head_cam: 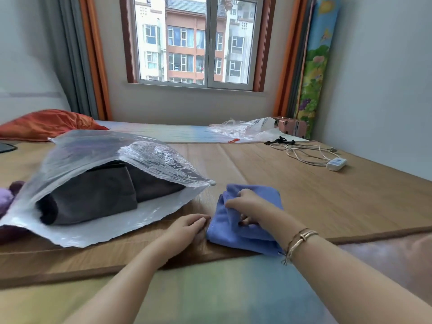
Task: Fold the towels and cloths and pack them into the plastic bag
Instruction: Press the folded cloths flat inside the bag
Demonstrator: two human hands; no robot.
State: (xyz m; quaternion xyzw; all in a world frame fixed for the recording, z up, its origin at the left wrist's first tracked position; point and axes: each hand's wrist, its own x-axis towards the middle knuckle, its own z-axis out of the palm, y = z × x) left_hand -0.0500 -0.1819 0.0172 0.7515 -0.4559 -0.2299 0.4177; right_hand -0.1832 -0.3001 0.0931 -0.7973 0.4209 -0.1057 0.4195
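A folded blue cloth (257, 195) lies on the bamboo mat (327, 195) in front of me. My right hand (245, 204) lies on top of it, fingers curled round a fold. My left hand (187, 226) touches the cloth's left edge with its fingers bent against it. To the left, a large clear plastic bag (105, 232) lies with its mouth open toward the cloth. A folded dark brown towel (98, 195) sits inside it.
A purple cloth (7, 197) shows at the far left behind the bag. An orange pillow (46, 123) lies at the back left. Crumpled plastic bags (245, 129), a white cable with adapter (336, 163) and a pink suitcase (292, 126) are at the back right.
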